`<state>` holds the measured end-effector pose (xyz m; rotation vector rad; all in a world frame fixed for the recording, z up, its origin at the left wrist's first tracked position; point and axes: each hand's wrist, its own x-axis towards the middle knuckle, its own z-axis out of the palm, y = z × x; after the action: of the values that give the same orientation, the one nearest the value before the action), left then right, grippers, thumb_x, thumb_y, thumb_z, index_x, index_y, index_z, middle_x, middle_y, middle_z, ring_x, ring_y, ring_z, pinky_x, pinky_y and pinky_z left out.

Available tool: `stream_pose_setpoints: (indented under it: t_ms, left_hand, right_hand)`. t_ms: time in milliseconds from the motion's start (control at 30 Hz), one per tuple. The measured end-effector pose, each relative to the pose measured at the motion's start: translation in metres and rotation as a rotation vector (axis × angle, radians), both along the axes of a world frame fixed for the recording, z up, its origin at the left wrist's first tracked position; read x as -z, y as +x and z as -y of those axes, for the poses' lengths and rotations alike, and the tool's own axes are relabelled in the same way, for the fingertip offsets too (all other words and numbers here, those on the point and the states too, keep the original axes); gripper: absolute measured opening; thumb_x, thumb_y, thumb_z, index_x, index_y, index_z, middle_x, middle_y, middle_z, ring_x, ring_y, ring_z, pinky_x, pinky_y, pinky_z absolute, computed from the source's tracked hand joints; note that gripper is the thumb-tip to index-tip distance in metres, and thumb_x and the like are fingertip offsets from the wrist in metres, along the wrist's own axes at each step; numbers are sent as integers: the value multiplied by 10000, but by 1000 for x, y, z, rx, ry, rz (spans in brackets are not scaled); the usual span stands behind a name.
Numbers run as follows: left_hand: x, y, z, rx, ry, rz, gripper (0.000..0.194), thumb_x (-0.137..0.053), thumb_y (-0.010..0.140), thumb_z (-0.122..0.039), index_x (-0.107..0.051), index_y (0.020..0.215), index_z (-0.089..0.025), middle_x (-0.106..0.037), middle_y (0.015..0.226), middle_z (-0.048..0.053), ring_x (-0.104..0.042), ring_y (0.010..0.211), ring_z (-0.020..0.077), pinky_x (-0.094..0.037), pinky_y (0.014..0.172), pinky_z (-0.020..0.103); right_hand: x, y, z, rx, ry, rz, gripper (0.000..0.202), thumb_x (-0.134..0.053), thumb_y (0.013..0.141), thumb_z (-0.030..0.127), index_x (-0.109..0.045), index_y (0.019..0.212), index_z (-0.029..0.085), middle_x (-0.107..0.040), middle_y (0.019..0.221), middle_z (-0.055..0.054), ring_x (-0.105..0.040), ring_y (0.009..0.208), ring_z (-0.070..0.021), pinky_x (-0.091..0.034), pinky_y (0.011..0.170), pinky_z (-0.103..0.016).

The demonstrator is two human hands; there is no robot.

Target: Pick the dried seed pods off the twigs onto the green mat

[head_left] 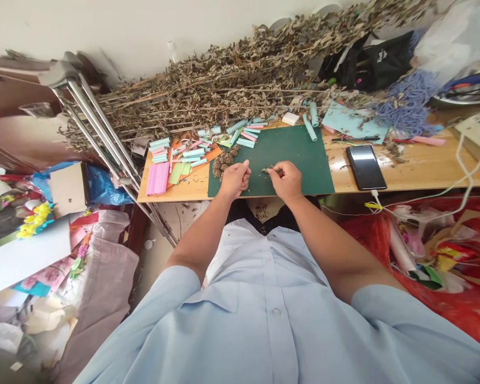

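My left hand [235,180] is closed above the left part of a dark green mat [310,165], thumb pressed against curled fingers. Whatever it may hold is hidden. Right beside it, on the mat's left edge, lies a pile of brown dried plant clumps [223,160]. My right hand [287,180] pinches a small piece of dried plant [266,169] between thumb and fingertips, low over the middle of the mat. A few tiny crumbs are scattered on the mat. The two hands are apart from each other.
Bundles of dried stalks [208,88] lie along the back. Rolled blue papers [192,153], a pink paper stack [158,178] and green slips [180,172] sit left. To the right are a phone [366,167] on a cable, a pen [356,138] and blue cord [408,104]. Crutches [100,117] lean left.
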<state>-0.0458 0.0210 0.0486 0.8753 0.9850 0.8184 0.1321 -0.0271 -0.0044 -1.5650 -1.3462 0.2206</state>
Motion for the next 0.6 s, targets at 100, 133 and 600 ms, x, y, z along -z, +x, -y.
stream_pose_setpoints:
  t_ms: [100,133,600]
  left_hand:
    - [3,-1,3,-18,12,36,480,-718,836,-597,-510,731,-177,-365,520,-81,-288,375,16,-190,395,171]
    - [3,-1,4,-39,3,37,479,-713,839,-600,-510,737,-178,-362,520,-82,-288,376,16,-197,397,169]
    - [8,0,1,-101,-59,88,418,-727,839,-544,-546,747,-179,-384,527,-77,-289,360,16,-169,378,175]
  right_hand:
    - [3,-1,5,-67,-15,23,132,-641,902,355,-643,906,223,-671,795,-22,-561,626,-170,-498,727,-333]
    - [4,-2,8,-114,-31,51,134,-634,910,358,-649,926,226,-666,770,-17,-563,622,-173,-495,726,-332]
    - [7,-50,25,-316,-102,371,120,-515,926,203,-625,968,229,-741,879,-52,-686,794,-222,-453,671,-300]
